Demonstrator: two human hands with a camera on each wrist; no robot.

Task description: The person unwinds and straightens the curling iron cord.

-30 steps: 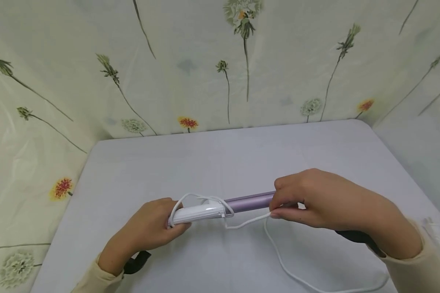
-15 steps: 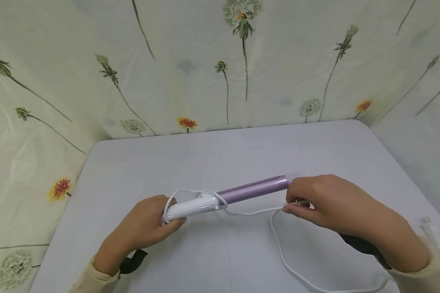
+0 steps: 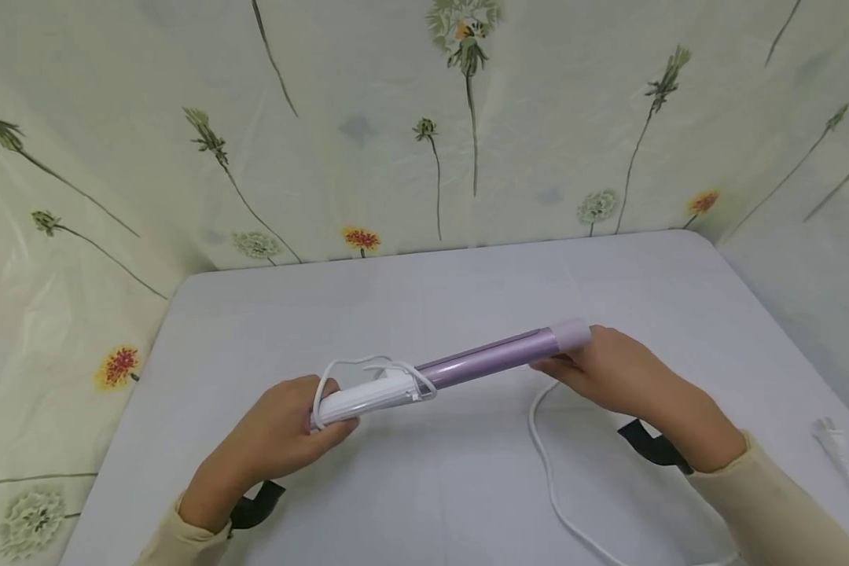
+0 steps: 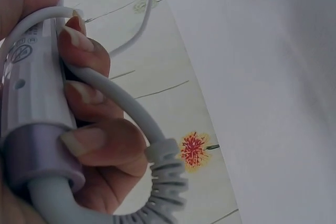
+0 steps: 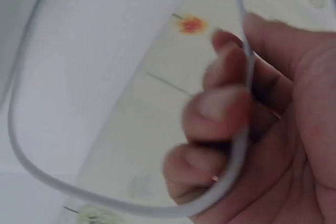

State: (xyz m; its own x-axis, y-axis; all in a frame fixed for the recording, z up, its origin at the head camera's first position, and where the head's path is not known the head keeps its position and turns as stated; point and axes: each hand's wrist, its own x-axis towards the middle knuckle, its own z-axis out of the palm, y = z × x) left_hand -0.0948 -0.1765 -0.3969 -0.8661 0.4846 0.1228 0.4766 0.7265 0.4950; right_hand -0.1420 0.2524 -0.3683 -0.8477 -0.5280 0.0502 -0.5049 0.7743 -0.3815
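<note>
Two loops of white cord (image 3: 368,368) already circle the white handle of the purple curling wand (image 3: 460,368), held just above the grey table (image 3: 424,299). The left hand (image 3: 283,436) grips the handle, fingers curled over the cord. The right hand (image 3: 611,369) pinches the cord near the barrel tip. Most cord, with its plug (image 3: 828,432), lies unwound on the table.

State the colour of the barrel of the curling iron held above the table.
The barrel is lilac, shown best in the head view.
</note>
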